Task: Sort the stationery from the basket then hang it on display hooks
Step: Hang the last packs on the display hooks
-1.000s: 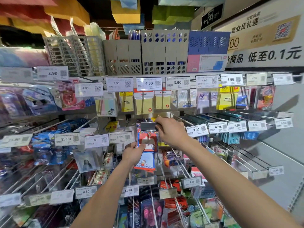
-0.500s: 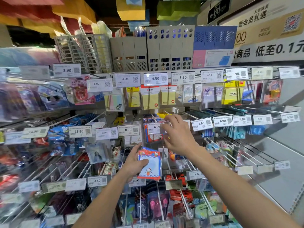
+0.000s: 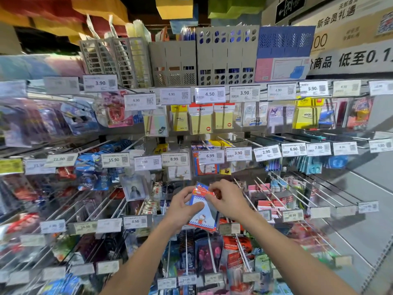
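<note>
Notepad packet is held in front of the display rack, which fills the view beyond both hands. Left hand grips its left edge, thumb across the face. Right hand pinches the red header. Judged light, thin, bendy and film-slick, so grip at the header. The 6.99 tag hangs above the hands.

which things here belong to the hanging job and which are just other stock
In the job: notepad pack, held by left hand and right hand; matching packs hanging behind the 6.99 tag.
Just lying about: yellow sticky notes, grey file holders.
</note>
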`<state>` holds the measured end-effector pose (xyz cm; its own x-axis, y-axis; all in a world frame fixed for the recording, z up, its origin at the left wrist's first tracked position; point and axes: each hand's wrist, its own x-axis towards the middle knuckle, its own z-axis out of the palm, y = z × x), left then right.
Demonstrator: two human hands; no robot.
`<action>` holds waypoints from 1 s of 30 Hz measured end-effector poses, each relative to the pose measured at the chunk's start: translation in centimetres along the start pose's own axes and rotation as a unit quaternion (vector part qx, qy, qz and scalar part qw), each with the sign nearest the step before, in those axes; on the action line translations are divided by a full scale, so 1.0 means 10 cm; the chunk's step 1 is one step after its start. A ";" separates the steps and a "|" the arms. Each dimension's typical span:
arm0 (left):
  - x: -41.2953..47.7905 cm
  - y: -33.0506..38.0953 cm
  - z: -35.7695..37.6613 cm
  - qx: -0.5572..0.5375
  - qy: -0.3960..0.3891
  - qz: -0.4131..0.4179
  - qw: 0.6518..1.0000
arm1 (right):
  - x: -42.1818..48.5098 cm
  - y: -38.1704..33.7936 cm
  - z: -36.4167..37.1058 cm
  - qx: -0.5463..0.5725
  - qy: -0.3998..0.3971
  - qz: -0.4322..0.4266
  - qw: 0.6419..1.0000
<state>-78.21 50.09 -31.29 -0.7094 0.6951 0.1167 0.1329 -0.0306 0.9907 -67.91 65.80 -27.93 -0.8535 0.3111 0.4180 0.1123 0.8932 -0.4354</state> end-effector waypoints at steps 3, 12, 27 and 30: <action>-0.04 -0.03 -0.02 0.006 -0.014 0.000 1.000 | 0.05 -0.05 0.00 0.075 -0.042 0.074 0.994; -0.11 0.04 -0.06 -0.021 -0.039 -0.001 0.999 | 0.11 -0.13 -0.09 0.162 -0.123 0.129 0.971; -0.07 0.01 0.07 0.059 -0.041 -0.033 0.997 | 0.18 -0.17 -0.08 0.138 -0.049 0.117 0.982; -0.08 0.00 0.07 0.048 -0.042 -0.029 0.998 | 0.20 -0.14 -0.11 0.087 -0.072 0.104 0.988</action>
<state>-77.12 50.02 -31.39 -0.6573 0.7521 0.0484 0.1609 0.0772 0.9840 -69.25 65.51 -25.59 -0.8862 0.4213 0.1925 0.2143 0.7413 -0.6360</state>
